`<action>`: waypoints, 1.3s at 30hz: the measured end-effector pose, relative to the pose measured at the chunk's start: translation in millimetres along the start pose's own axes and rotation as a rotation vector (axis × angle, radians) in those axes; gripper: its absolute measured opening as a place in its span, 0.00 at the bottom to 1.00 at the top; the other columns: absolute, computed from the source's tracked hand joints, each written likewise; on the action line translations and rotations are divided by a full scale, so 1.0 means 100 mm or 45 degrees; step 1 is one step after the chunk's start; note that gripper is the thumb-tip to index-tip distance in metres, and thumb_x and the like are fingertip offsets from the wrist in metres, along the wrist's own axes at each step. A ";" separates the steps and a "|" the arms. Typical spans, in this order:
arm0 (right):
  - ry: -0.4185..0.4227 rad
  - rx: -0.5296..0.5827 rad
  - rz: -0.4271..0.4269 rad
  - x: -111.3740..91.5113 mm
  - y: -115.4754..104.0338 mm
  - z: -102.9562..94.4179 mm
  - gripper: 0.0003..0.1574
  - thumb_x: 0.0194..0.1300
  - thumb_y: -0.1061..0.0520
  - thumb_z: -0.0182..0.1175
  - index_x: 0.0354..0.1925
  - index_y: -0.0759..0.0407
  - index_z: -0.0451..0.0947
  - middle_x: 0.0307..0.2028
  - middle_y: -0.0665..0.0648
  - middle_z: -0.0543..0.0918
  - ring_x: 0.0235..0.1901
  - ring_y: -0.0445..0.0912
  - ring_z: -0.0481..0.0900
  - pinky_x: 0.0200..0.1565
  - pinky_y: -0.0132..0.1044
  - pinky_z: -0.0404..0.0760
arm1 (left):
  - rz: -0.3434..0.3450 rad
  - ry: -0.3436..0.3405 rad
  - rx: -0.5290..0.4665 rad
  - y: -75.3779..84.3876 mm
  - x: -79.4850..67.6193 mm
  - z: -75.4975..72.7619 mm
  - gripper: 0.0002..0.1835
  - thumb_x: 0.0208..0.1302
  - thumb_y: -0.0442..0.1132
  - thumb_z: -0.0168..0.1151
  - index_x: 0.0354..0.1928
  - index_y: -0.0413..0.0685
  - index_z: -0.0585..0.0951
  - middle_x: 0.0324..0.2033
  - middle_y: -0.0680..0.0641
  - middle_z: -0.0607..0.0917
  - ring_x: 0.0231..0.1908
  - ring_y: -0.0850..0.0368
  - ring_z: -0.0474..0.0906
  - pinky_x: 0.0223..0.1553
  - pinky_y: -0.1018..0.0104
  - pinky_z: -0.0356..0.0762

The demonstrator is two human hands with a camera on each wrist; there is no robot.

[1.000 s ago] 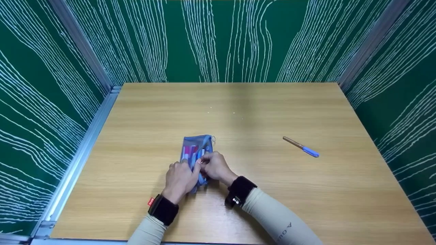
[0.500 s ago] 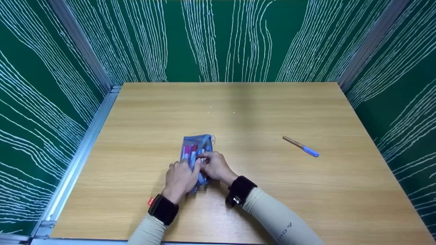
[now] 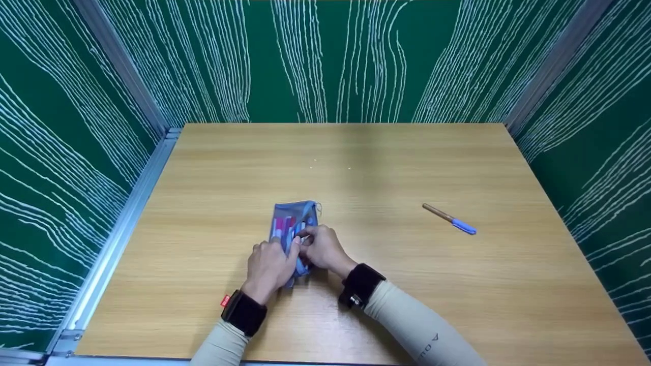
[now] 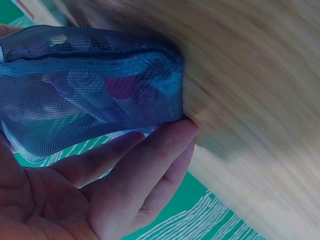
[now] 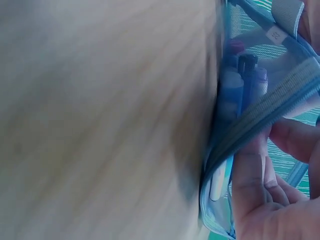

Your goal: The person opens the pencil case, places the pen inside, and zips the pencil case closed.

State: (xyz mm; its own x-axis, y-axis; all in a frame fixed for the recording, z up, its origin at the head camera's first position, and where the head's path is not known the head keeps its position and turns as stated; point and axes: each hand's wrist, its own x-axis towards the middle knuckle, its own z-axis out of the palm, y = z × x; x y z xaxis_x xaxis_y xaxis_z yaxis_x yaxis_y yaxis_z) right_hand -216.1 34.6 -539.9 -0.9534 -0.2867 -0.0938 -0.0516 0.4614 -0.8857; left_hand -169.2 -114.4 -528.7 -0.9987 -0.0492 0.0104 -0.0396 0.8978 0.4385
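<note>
A blue mesh pencil case [image 3: 295, 207] lies on the table in front of me in the head view, with several markers inside. My left hand [image 3: 269, 264] grips its near left side, fingers along the outer wall in the left wrist view. My right hand [image 3: 324, 250] is at the case's right side and pinches the zip edge [image 5: 265, 110]. In the right wrist view the case gapes there, showing capped pens [image 5: 232, 92] within. Part of the right fingertips is hidden behind the edge.
A brown pen with a blue cap [image 3: 450, 219] lies apart on the right of the wooden table [image 3: 386, 305]. Tiny white specks dot the far middle. Green walls with white lines [image 3: 285, 61] and metal posts enclose the table.
The right fingers shift slightly at the case's opening, and the right wrist edges a little to the right. The left hand, the case and the loose pen keep their places.
</note>
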 end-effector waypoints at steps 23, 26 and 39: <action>0.104 -0.232 0.036 -0.08 0.15 -0.63 0.19 0.59 0.62 0.75 0.49 0.65 0.85 0.27 0.53 0.87 0.25 0.42 0.83 0.30 0.35 0.83 | -0.014 -0.044 0.003 -0.01 0.00 0.00 0.34 0.76 0.64 0.44 0.43 0.37 0.80 0.34 0.36 0.82 0.37 0.42 0.79 0.39 0.49 0.78; 0.104 -0.222 0.049 -0.11 0.17 -0.72 0.20 0.60 0.63 0.73 0.51 0.67 0.83 0.27 0.56 0.87 0.24 0.48 0.86 0.28 0.34 0.82 | -0.008 -0.034 0.004 -0.01 0.00 0.00 0.33 0.76 0.64 0.44 0.38 0.38 0.80 0.32 0.37 0.81 0.35 0.43 0.78 0.37 0.49 0.78; 0.197 -0.387 0.126 -0.19 0.35 -1.11 0.24 0.60 0.58 0.74 0.54 0.63 0.83 0.32 0.55 0.87 0.25 0.44 0.83 0.32 0.39 0.83 | -0.025 -0.065 -0.014 -0.01 0.01 -0.03 0.31 0.76 0.63 0.46 0.37 0.40 0.79 0.31 0.40 0.79 0.32 0.47 0.76 0.35 0.51 0.77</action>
State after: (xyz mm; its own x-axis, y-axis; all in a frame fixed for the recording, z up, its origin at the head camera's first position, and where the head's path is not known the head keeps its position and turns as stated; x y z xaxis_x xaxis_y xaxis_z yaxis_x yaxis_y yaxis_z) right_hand -232.6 148.8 -518.5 -0.9907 -0.1084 -0.0817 -0.0209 0.7163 -0.6975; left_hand -169.9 -116.5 -526.1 -0.9981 -0.0437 -0.0439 -0.0588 0.8921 0.4479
